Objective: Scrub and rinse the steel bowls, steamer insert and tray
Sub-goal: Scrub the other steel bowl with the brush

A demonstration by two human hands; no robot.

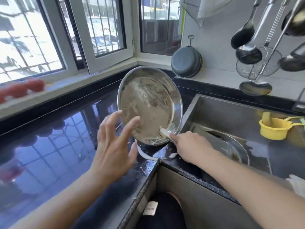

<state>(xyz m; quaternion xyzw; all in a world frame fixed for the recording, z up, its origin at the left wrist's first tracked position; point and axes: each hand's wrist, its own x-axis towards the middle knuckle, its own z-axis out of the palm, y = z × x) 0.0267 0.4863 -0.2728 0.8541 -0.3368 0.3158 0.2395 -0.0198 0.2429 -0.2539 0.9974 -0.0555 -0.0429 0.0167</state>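
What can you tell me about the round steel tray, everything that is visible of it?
The round steel tray is shallow, with a low raised rim, and looks like shiny metal. Its inner face is smeared with pale soapy residue. It stands tilted on its lower edge on the dark countertop, beside the sink. The right hand grips its lower rim with a pale scrubber; the open left hand is at its left edge.

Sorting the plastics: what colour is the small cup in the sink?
Yellow cup; head view.

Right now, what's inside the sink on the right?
In the sink a steel bowl lies at the bottom and a yellow cup sits toward the right. The right hand and forearm cover part of the bowl, so its contents are unclear.
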